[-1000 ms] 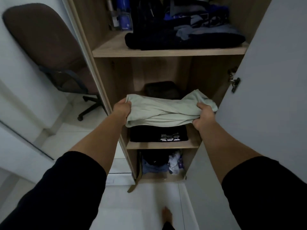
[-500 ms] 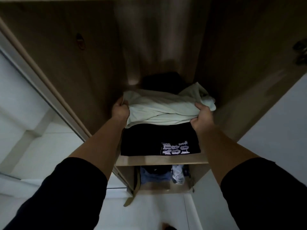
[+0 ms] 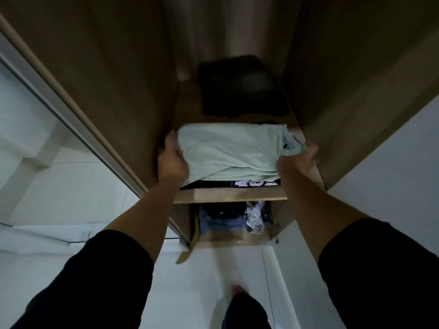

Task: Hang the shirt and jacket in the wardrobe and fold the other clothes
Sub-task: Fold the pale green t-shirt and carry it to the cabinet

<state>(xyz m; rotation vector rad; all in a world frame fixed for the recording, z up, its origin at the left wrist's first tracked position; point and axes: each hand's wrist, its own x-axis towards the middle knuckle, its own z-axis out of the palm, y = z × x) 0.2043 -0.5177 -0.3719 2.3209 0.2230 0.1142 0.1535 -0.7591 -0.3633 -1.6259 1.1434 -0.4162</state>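
Observation:
A folded pale green garment (image 3: pixel 228 148) lies on top of a folded black shirt with white print (image 3: pixel 255 183) on a wooden wardrobe shelf (image 3: pixel 232 195). My left hand (image 3: pixel 172 160) grips the garment's left edge. My right hand (image 3: pixel 295 162) grips its right front corner, near a dark collar label. Both arms reach forward into the wardrobe in black sleeves.
A dark folded item (image 3: pixel 242 87) sits further back on the same shelf. Below the shelf lie jumbled blue and white clothes (image 3: pixel 228 220). Wardrobe side walls (image 3: pixel 114 86) close in left and right; a white door (image 3: pixel 389 167) stands open at right. My foot (image 3: pixel 238 292) is on the white floor.
The pale green garment went down flat onto the black shirt and further into the shelf. My head moved closer and tilted down, so the upper shelf and the chair left the view.

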